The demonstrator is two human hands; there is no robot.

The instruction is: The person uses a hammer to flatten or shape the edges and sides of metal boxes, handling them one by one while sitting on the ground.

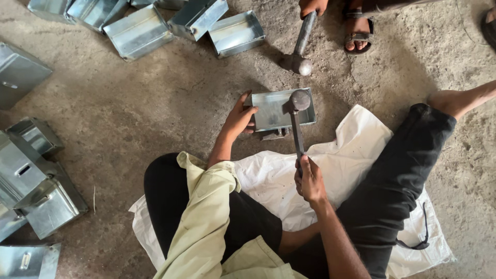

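Note:
My left hand (239, 118) grips the left edge of a shallow grey sheet-metal box (272, 109) that sits on the concrete floor in front of me. My right hand (310, 180) is closed around the handle of a dark metal hammer (296, 116), whose round head rests over the box's right side. A small metal block under the box's near edge is partly hidden. I sit on a white sack (279, 178) with my legs spread.
Another person's hand (312, 6) at the top holds a second hammer (298, 49) with its head on the floor, beside a sandalled foot (358, 31). Several metal boxes (155, 26) lie at the top left, more boxes (36, 181) at the left.

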